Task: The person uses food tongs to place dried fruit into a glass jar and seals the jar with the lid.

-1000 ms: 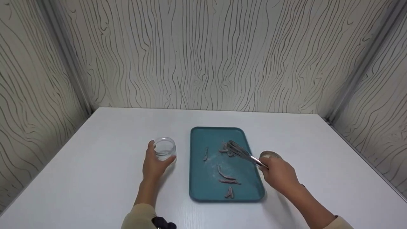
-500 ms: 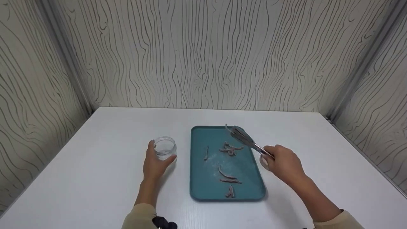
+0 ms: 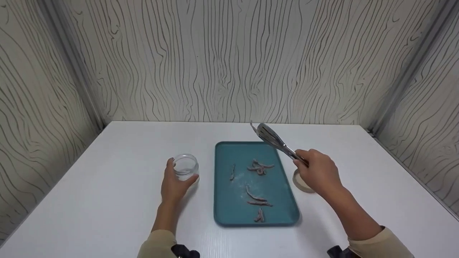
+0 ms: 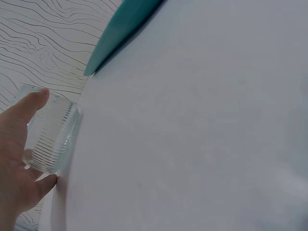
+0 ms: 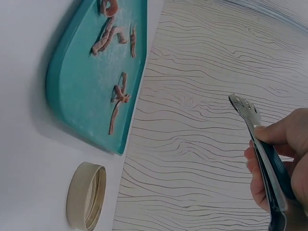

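My left hand (image 3: 174,184) holds a clear glass jar (image 3: 185,166), thumb and fingers around its side; ribbed glass shows in the left wrist view. Metal tongs (image 3: 274,138) are gripped in my right hand (image 3: 319,172), raised over the far right of the teal tray (image 3: 224,215). Their slotted ends point up and away, with a thin greyish strip (image 3: 253,126) sticking out at the tip. Several brownish, flour-dusted strips of what looks like meat lie on the tray, among them a small heap (image 3: 260,168) and a lone strip (image 3: 232,172) near the left side.
A round beige lid (image 3: 301,182) lies on the white table (image 3: 107,197) right of the tray, partly behind my right hand. Wood-patterned panels (image 3: 229,64) stand at the back and both sides. White powder dusts the middle of the tray.
My right hand has lifted the tongs up and away from the heap, with the thin strip at their tips. More of the lid now shows. My left hand stays on the jar.
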`<action>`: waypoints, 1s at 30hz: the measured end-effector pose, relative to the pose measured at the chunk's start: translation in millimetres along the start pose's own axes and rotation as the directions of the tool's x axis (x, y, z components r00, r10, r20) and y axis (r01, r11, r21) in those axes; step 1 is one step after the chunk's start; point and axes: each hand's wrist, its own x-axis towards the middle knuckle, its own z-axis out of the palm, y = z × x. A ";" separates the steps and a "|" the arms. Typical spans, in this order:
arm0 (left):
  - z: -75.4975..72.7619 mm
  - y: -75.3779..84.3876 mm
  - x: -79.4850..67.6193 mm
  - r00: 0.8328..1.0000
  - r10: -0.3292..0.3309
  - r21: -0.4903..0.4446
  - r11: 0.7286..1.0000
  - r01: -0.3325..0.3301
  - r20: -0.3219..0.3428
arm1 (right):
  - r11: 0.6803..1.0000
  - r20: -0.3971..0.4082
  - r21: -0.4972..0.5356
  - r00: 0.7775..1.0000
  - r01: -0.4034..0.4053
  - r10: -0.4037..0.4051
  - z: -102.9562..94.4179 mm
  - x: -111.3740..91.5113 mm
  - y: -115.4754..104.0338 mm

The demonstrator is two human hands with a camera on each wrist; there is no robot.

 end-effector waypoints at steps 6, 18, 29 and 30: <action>1.1 -1.1 -0.4 1.000 -0.009 -0.002 1.000 0.009 -0.005 | 0.998 -0.050 0.028 0.998 0.050 -0.049 1.0 4.5 -11.9; 1.0 -0.9 0.2 1.000 -0.001 0.001 1.000 0.001 -0.004 | 0.988 -0.061 0.121 0.995 0.091 -0.084 16.2 14.6 -51.6; 0.6 1.1 0.3 1.000 -0.027 0.004 1.000 0.027 -0.009 | 0.972 -0.028 0.188 0.990 0.142 -0.139 45.2 19.1 -86.5; 0.4 1.3 0.0 1.000 -0.029 0.005 1.000 0.029 -0.011 | 0.971 -0.015 0.201 0.991 0.133 -0.133 48.3 19.2 -89.4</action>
